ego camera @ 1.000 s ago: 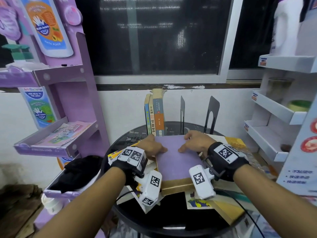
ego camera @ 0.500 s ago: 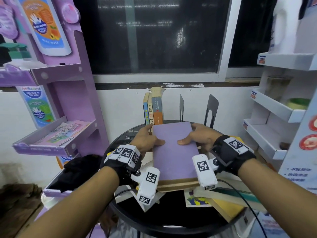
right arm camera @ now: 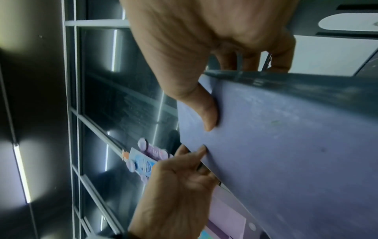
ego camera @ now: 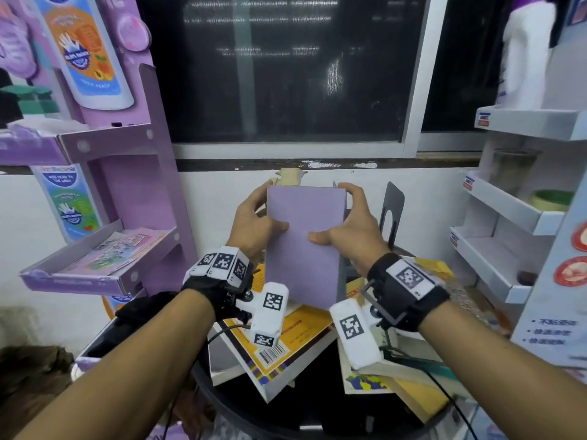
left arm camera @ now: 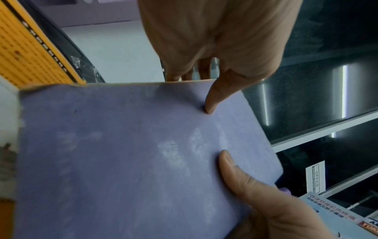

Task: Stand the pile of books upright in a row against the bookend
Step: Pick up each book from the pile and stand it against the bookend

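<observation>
A purple book (ego camera: 305, 246) (left arm camera: 122, 153) (right arm camera: 286, 145) is raised above the pile, tipped nearly upright with its cover facing me. My left hand (ego camera: 254, 223) grips its left edge, thumb (left arm camera: 210, 103) on the cover and fingers behind. My right hand (ego camera: 352, 223) grips the right edge the same way, thumb (right arm camera: 206, 116) on the cover. The black bookend (ego camera: 392, 211) stands just right of the book. Standing books behind it are mostly hidden; only a tan top (ego camera: 289, 176) shows. Loose books, one of them yellow (ego camera: 286, 338), lie piled on the round black table (ego camera: 254, 417).
A purple display rack (ego camera: 127, 185) stands close on the left, with a sloping shelf of leaflets (ego camera: 104, 258). White shelves (ego camera: 508, 217) line the right side. A dark window and a white wall are behind the table. More flat books (ego camera: 397, 376) lie at the right front.
Both hands lifted the purple book off the pile, swung it from flat to nearly upright and carried it back toward the bookend.
</observation>
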